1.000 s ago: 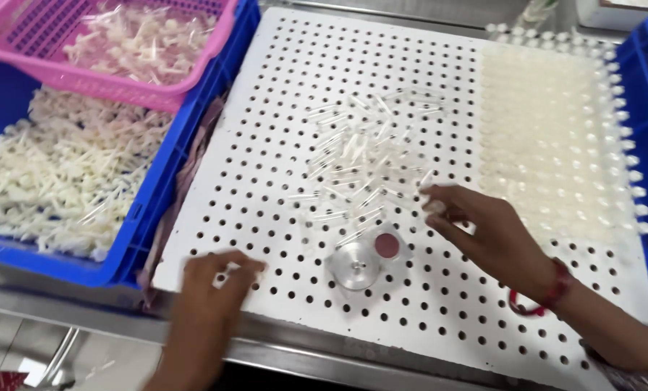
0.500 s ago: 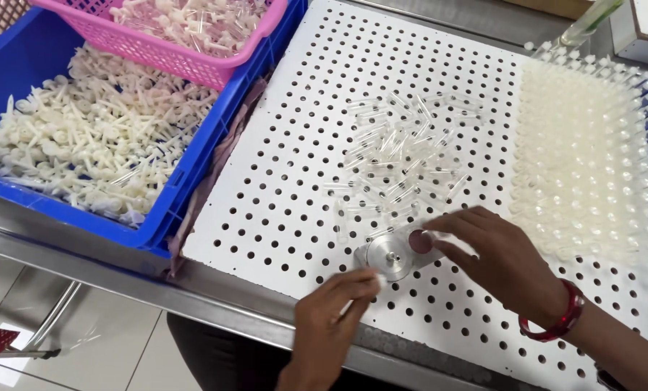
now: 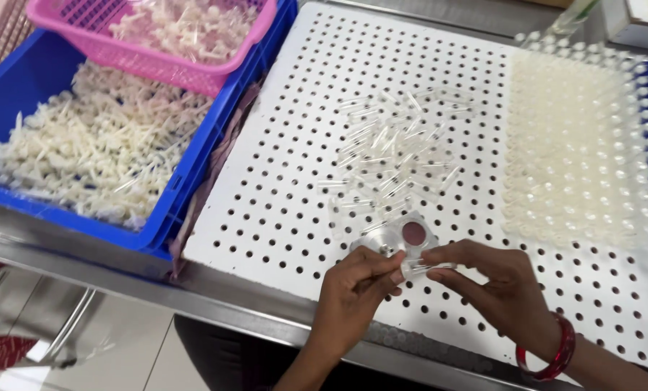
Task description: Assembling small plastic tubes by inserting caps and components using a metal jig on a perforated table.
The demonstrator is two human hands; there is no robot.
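- The left hand (image 3: pixel 353 289) and the right hand (image 3: pixel 494 289) are meeting at the near edge of the white perforated plastic board (image 3: pixel 280 210), fingertips pinched narrow around a small clear plastic tube (image 3: pixel 424 268) — both hands are gripping it, one at each end as far as can be seen.
- A red bangle (image 3: pixel 552 355) is sitting on the right wrist.
- Just beyond the fingers, a small round clear dish with a dark red centre (image 3: pixel 405 235) is resting on the board, almost touching the left fingertips.
- Farther out, a loose heap of clear plastic tubes (image 3: pixel 392 152) is lying across the holes; a careless nudge could be sending some rolling into them or off the edge.
- To the right, rows of upright whitish plastic pieces (image 3: pixel 577 145) are filling the board — a slipping tube could be knocking them askew.
- Far left, a blue plastic crate of white stemmed parts (image 3: pixel 85 156) is sitting below a pink plastic basket (image 3: pixel 164 36).
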